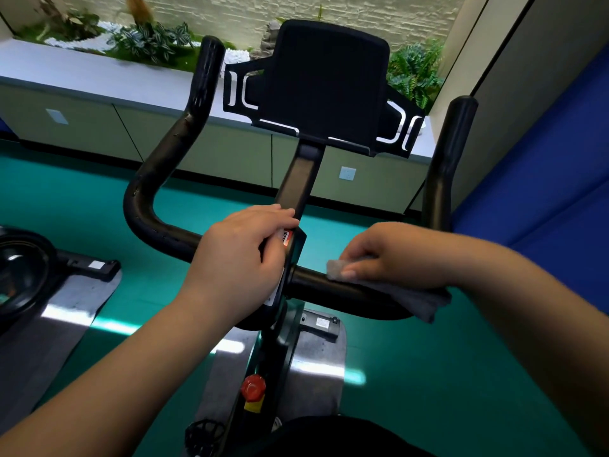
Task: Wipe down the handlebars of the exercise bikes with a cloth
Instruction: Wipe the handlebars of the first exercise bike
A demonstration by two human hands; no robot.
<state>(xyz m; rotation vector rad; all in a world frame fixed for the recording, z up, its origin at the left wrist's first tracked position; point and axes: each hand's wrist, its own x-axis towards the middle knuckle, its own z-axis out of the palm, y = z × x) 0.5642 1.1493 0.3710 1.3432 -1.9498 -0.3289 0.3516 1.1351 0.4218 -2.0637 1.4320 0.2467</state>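
Pressing a grey folded cloth (408,296) onto the right half of the black curved handlebar (155,179) of the exercise bike, the right hand (392,255) has its fingers curled down over the fabric, their tips pinning the cloth's left corner to the bar just right of the centre clamp. Part of the cloth trails out to the right under the wrist, draped over the bar where it bends upward. The left hand (240,258) grips the centre of the handlebar beside the black stem (298,186), fingers wrapped over the top and reaching a small red and white label on the clamp. Above and farther away stands a black tablet holder (324,87) with open side brackets. Both bar ends rise upright at far left and far right. Low on the frame near the viewer sits a red round knob (253,387). A grey floor mat (316,364) lies under the bike on a teal floor (445,374). Beyond, a low grey cabinet (99,94) carries green plants (151,37).
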